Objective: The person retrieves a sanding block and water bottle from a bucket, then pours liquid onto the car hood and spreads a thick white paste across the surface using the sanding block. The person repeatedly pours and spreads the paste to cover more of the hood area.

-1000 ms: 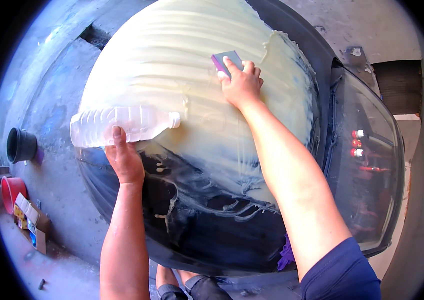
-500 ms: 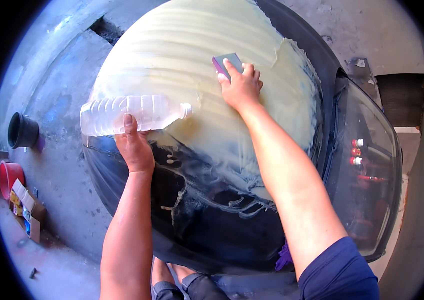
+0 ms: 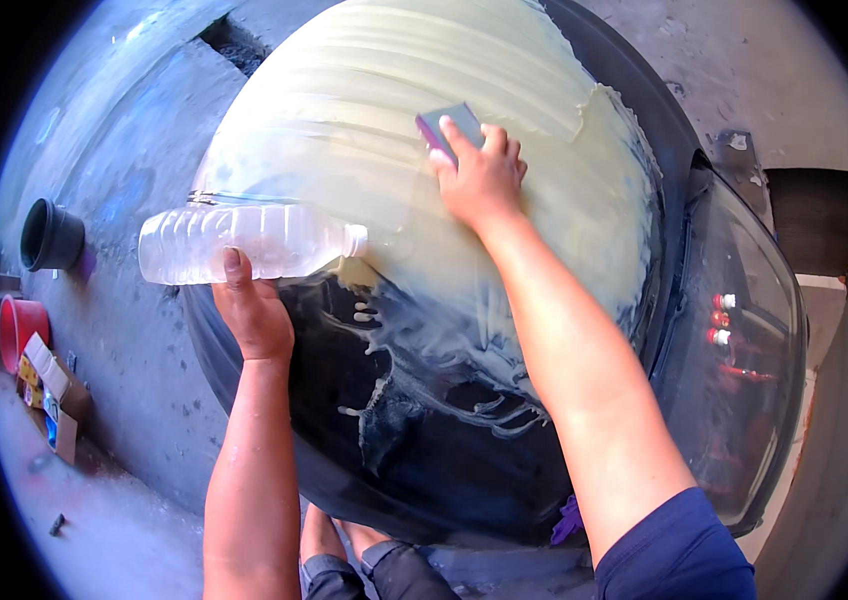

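Note:
My left hand [image 3: 256,318] is wrapped round a clear ribbed plastic bottle [image 3: 289,235], its thumb on the near side. The bottle lies almost level above the car hood, with its neck toward the right. My right hand [image 3: 484,180] grips a flat grey sanding block [image 3: 441,130] with a purple edge and presses it on the hood. A wet, cream-coloured coat [image 3: 384,90] covers much of the hood [image 3: 444,470]. Milky streaks run down from it over the bare black near part.
The windshield [image 3: 734,390] rises on the right, with small red-and-white items showing in it. On the grey floor at left stand a black bucket [image 3: 52,236], a red tub [image 3: 22,325] and an open carton [image 3: 62,385]. Purple cloth [image 3: 566,520] hangs at the hood's near edge.
My left hand and the bottle have shifted a little left and down. The sanding block has moved slightly left on the coat. Milky liquid has run farther down the black part.

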`<state>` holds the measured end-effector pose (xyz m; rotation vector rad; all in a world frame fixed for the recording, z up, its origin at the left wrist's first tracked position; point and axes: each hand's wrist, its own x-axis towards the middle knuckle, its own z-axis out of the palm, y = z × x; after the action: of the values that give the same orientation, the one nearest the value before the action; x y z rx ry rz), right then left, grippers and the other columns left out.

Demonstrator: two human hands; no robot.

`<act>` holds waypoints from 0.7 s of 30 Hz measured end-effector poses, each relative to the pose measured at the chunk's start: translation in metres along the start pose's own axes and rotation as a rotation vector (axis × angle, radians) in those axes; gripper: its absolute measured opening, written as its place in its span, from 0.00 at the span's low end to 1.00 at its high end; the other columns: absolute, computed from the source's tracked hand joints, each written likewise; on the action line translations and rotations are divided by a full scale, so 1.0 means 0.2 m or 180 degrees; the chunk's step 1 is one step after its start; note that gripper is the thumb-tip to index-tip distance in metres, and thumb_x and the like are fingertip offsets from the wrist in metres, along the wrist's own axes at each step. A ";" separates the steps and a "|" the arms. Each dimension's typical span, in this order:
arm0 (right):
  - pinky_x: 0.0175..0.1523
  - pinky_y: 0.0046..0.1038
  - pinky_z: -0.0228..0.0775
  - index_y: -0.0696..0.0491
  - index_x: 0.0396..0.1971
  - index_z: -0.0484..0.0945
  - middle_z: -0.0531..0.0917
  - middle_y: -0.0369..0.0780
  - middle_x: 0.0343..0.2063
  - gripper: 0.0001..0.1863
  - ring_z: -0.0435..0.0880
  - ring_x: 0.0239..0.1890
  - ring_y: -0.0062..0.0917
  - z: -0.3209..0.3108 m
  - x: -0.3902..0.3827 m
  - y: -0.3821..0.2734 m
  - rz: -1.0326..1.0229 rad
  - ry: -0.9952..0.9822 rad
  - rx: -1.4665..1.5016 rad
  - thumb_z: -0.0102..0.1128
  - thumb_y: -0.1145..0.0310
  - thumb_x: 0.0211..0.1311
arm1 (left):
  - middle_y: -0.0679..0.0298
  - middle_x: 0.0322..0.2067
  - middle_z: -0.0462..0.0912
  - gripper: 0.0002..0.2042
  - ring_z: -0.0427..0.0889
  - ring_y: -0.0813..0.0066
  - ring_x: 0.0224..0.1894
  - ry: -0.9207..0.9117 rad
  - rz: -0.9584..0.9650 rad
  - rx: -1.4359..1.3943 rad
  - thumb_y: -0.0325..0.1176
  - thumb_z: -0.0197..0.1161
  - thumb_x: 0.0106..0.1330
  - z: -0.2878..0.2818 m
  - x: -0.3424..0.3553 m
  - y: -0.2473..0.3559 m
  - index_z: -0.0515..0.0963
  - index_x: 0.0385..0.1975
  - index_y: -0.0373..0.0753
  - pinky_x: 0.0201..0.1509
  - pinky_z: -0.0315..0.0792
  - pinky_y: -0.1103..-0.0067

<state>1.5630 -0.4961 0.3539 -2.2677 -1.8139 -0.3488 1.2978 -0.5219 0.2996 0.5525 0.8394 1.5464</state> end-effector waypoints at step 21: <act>0.55 0.45 0.60 0.37 0.56 0.76 0.69 0.49 0.55 0.25 0.68 0.53 0.45 -0.23 -0.60 -0.23 -0.1254 -0.0425 0.0595 0.64 0.59 0.56 | 0.57 0.60 0.70 0.28 0.69 0.63 0.63 0.0258 0.0202 -0.0260 0.50 0.52 0.73 -0.13 0.01 0.00 0.62 0.63 0.36 0.68 0.60 0.66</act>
<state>1.4909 -0.6112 0.3602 -1.8436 -2.2570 -0.0836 1.2773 -0.5260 0.2834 0.4637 0.8228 1.6627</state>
